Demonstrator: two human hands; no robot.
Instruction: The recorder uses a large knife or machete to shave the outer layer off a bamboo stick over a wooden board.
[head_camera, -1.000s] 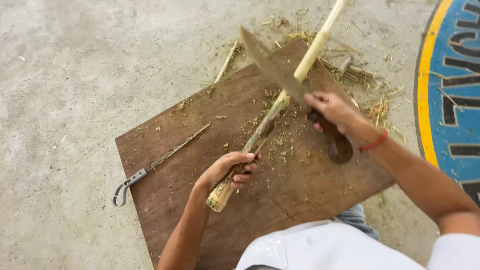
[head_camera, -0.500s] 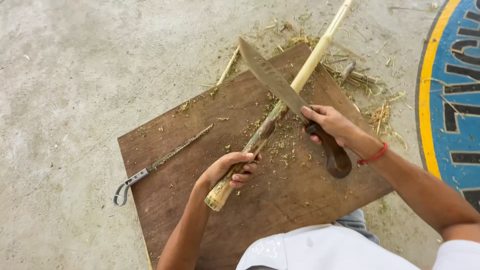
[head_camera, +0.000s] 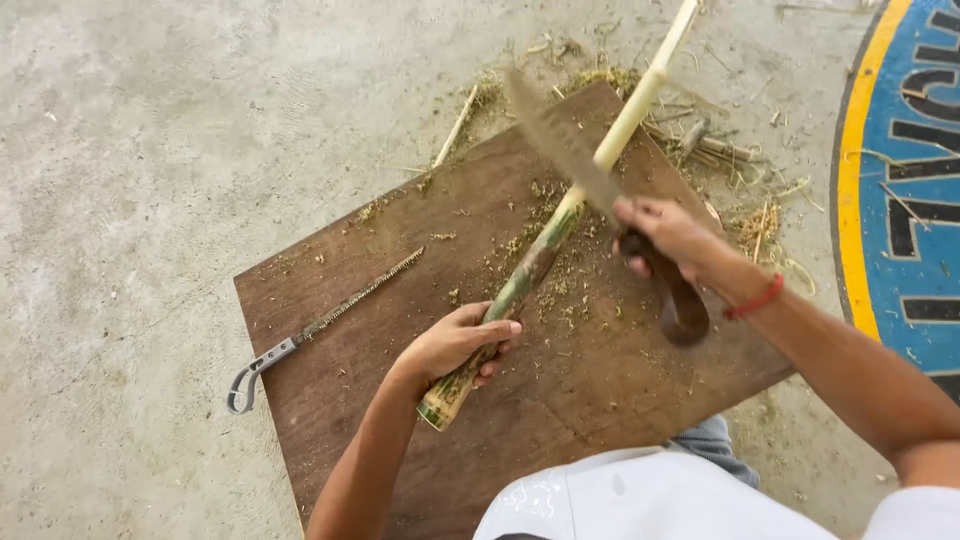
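Observation:
A long bamboo stick (head_camera: 560, 215) lies diagonally across a brown wooden board (head_camera: 360, 395); its near part is green, its far part pale and scraped. My left hand (head_camera: 455, 340) grips the stick close to its near end. My right hand (head_camera: 665, 235) holds a big knife (head_camera: 565, 150) by its dark curved handle. The blade is raised, blurred, and crosses over the stick's middle. A red band circles my right wrist.
A thin saw blade with a metal loop handle (head_camera: 320, 320) lies on the board's left part. Green shavings and fibres litter the board and the concrete floor (head_camera: 150, 150) beyond. A blue and yellow painted surface (head_camera: 910, 180) lies at the right.
The knife blade has swung along the stick and now looks blurred. My left hand keeps its grip near the stick's end. The view has shifted slightly.

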